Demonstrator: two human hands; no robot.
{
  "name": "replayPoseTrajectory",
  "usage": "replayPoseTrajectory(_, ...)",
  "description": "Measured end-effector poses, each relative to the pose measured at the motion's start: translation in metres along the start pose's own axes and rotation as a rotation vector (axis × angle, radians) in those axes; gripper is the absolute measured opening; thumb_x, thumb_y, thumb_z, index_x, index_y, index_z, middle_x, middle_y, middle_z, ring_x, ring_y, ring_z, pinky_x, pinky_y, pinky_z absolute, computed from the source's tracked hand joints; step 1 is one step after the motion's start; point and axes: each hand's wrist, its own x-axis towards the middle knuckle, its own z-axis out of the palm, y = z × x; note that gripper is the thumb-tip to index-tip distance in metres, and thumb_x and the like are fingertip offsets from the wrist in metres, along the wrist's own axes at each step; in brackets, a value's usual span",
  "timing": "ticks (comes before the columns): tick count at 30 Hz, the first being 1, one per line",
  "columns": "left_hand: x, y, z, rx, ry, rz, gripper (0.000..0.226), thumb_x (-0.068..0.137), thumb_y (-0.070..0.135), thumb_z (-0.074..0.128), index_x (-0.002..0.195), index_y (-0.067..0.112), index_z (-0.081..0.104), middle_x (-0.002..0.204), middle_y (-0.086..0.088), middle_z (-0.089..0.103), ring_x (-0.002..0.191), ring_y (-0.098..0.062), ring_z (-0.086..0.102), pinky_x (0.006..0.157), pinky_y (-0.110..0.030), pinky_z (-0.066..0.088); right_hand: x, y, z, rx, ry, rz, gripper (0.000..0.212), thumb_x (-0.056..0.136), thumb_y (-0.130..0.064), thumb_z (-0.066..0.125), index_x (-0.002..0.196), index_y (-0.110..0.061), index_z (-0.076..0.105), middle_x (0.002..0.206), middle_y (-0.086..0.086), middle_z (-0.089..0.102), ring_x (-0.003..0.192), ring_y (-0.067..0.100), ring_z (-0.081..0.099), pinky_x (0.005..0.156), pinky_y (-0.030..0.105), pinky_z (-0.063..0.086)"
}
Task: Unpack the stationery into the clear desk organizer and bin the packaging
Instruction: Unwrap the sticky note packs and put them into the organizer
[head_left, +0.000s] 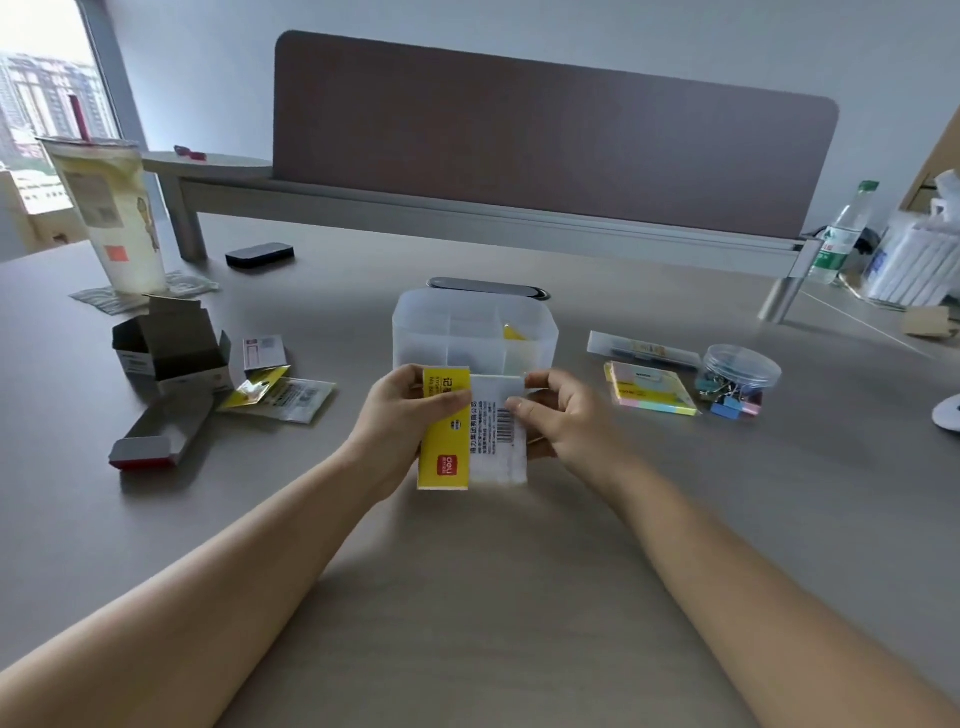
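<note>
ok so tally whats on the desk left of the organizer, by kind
opened cardboard boxes: 2 (upright, flat)
yellow and clear wrappers: 1
small printed cards: 1
drink cups: 1
black cases: 1
total: 6

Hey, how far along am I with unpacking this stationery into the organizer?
Partway. Done: empty boxes and opened wrappers lie on the left, and something yellow already sits in the clear organizer. In hand: your left hand and right hand hold a yellow-and-white packet. Left: the sticky notes, long clear pack and binder clip tub on the right, plus binning the packaging; no bin shows.
</note>
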Motion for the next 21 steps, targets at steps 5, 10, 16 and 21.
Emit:
replayPoseTrajectory(5, -0.0011, -0.0018, 0.0001, 0.034, -0.053, -0.056, 0.005, 0.083, 0.01, 0.058, 0.084, 0.014, 0.055, 0.081, -0.004, 0.063, 0.063, -0.013, 0.064, 0.053, -0.025, 0.056, -0.0008, 0.0052, -0.0014, 0.068, 0.061, -0.022, 0.019, 0.087, -0.002, 0.051, 0.099, -0.016, 0.05, 0.078, 0.003, 0.056, 0.061, 0.008, 0.063, 0.045, 0.019, 0.053)
replayPoseTrajectory(10, 0.0004, -0.001, -0.0026, 0.097, -0.101, -0.037, 0.014, 0.083, 0.002, 0.056, 0.087, 0.015, 0.055, 0.082, -0.003, 0.062, 0.068, -0.014, 0.063, 0.055, -0.024, 0.056, -0.0038, 0.0051, -0.0001, -0.07, 0.091, -0.124, 0.023, 0.086, -0.002, 0.053, 0.078, -0.023, 0.051, 0.085, -0.004, 0.052, 0.067, 0.014, 0.061, 0.051, 0.023, 0.057)
replayPoseTrajectory(16, 0.0017, -0.0002, -0.0054, 0.225, -0.077, -0.021, 0.012, 0.084, 0.007, 0.056, 0.086, 0.019, 0.055, 0.087, -0.004, 0.063, 0.076, -0.021, 0.063, 0.069, -0.036, 0.054, 0.0001, 0.0068, -0.0027, -0.244, 0.15, -0.187, 0.028, 0.082, -0.002, 0.059, 0.066, -0.025, 0.055, 0.071, -0.001, 0.055, 0.07, 0.022, 0.054, 0.069, 0.042, 0.053)
replayPoseTrajectory(21, 0.0039, 0.0032, -0.0066, 0.304, -0.054, -0.018, 0.01, 0.085, 0.011, 0.057, 0.084, 0.021, 0.057, 0.088, -0.003, 0.064, 0.081, -0.024, 0.063, 0.077, -0.042, 0.052, 0.0019, 0.0055, -0.0061, -0.359, 0.222, -0.265, 0.011, 0.075, -0.005, 0.068, 0.07, -0.015, 0.066, 0.072, -0.008, 0.045, 0.061, -0.005, 0.047, 0.06, 0.008, 0.039)
